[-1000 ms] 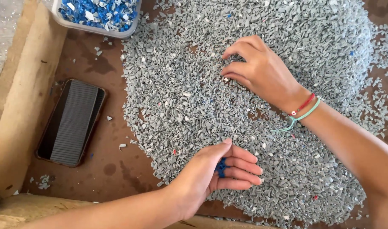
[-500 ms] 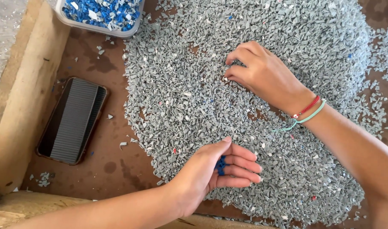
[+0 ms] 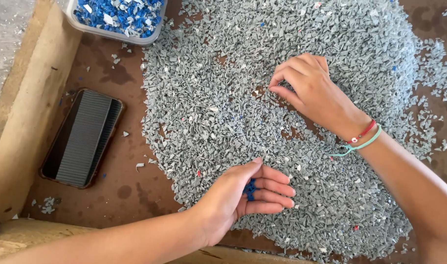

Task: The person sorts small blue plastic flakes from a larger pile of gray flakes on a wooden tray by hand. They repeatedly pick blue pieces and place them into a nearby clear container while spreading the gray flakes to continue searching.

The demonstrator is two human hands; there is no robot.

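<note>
Blue plastic chips (image 3: 250, 188) cupped in left hand (image 3: 238, 198).

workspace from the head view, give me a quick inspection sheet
surface: brown board, stained, with raised wooden edge at left
job's things: wide spread of grey plastic flakes; blue flakes cupped in left hand; clear tub of blue flakes top left
clutter: dark phone lying flat; stray flakes
grippers: left hand half-curled around blue flakes; right hand pinching into the grey spread
cables: nothing seen
surroundings: wrist bracelets on right arm
</note>
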